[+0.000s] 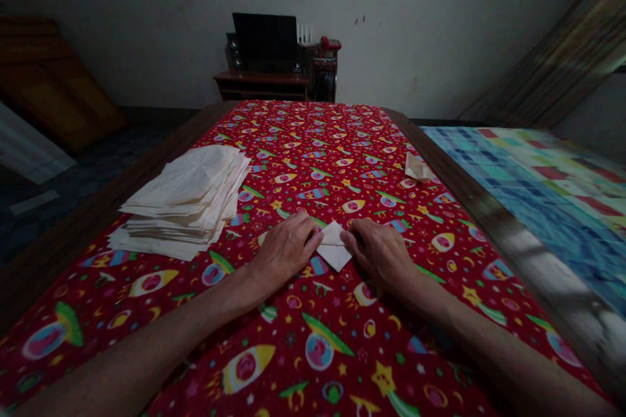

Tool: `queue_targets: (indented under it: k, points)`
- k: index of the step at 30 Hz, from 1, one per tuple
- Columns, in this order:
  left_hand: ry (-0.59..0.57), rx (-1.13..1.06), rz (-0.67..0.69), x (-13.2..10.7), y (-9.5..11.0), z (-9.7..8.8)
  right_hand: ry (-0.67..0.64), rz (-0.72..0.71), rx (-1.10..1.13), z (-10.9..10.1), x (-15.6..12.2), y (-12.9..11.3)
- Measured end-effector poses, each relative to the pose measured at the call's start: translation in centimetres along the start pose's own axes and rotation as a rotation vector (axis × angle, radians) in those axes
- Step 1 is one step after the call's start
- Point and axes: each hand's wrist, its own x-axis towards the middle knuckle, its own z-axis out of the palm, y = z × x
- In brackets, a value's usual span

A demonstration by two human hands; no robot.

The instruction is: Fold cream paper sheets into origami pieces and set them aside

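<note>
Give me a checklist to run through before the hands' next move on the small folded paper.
1. Left hand at the folded paper: ok, at its left side.
2. Right hand at the paper: ok, at its right side.
3. Creases sharp: cannot tell, too small and dim.
4. Paper stack squared: not ok, sheets splay unevenly.
5. Second folded piece apart from the hands: ok, near the right edge of the red cloth.

The left hand (289,242) and right hand (384,249) hide the sides of a folded paper (335,255); the frame crops a wooden cabinet (61,78) and a curtain (550,65).
</note>
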Motion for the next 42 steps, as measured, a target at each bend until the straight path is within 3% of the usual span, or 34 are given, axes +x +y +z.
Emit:
queue_targets:
  k: [10, 16, 19, 22, 24, 27, 31, 38, 42]
  points:
    - [0.027, 0.005, -0.007, -0.2, -0.2, 0.0, 0.016, -0.021, -0.035, 0.1, -0.1, 0.0]
    - [0.033, -0.164, -0.047, -0.1, -0.8, -0.7, 0.008, -0.005, -0.03, 0.1, 0.0, 0.0]
    - [0.111, -0.229, -0.051, -0.1, -1.2, -1.2, 0.004, -0.006, -0.024, 0.2, -0.1, 0.0]
    - [0.166, -0.203, 0.034, -0.5, -0.9, -1.7, 0.007, -0.006, -0.026, 0.2, -0.1, 0.1]
    - [0.099, -0.156, 0.133, -1.0, -0.4, -1.8, 0.021, -0.006, -0.033, 0.3, -0.2, 0.1]
    - [-0.099, -0.039, 0.289, -1.6, 0.3, -1.7, 0.056, -0.017, -0.047, 0.5, -0.2, 0.1]
    - [-0.241, 0.054, 0.326, -2.0, 0.8, -1.3, 0.075, -0.051, -0.029, 0.6, -0.3, 0.2]
    - [-0.242, 0.001, 0.32, -2.4, 0.6, -1.0, 0.112, -0.065, 0.015, 0.8, -0.5, 0.4]
    - [-0.076, -0.174, 0.227, -2.3, 0.5, -0.9, 0.077, -0.009, 0.129, 0.6, -0.6, 0.4]
